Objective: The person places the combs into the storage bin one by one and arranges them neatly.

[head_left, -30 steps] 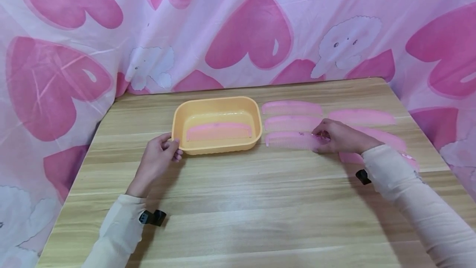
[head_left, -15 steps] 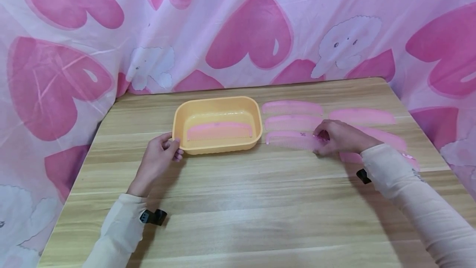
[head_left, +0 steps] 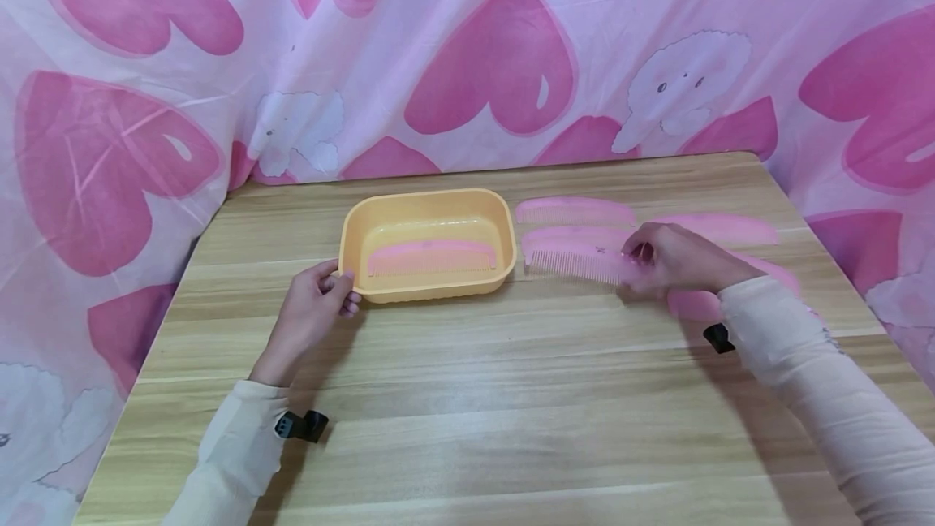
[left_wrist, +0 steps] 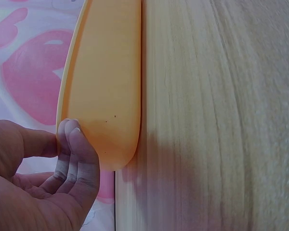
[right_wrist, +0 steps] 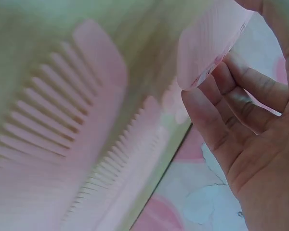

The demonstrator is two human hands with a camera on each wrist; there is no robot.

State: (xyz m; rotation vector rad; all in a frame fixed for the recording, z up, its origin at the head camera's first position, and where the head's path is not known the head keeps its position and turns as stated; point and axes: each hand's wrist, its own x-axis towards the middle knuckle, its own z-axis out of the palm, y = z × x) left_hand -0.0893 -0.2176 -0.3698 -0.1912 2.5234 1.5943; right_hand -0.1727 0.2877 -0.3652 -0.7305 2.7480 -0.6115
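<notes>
My left hand (head_left: 303,319) pinches the rim of a yellow-orange plastic basin (head_left: 431,296) at its near left corner. In the left wrist view the thumb and fingers grip that basin's edge (left_wrist: 103,86). One pink comb (head_left: 431,254) lies inside, teeth toward me. To the right, my right hand (head_left: 679,260) pinches the right end of another pink comb (head_left: 573,260), tilted and raised a little off the table. The right wrist view shows this held comb (right_wrist: 209,45) between thumb and fingers, slightly blurred.
Two pink combs, one at the back (head_left: 573,209) and one partly covered (head_left: 555,234), lie right of the basin. Farther right lie more combs (head_left: 723,226), some partly behind the right arm. A heart-patterned pink curtain (head_left: 489,63) hangs behind the wooden table (head_left: 438,412).
The right hand has lifted the nearest comb of the middle column off the table, tilting it and shifting slightly up and right. The left hand and basin stay where they were.
</notes>
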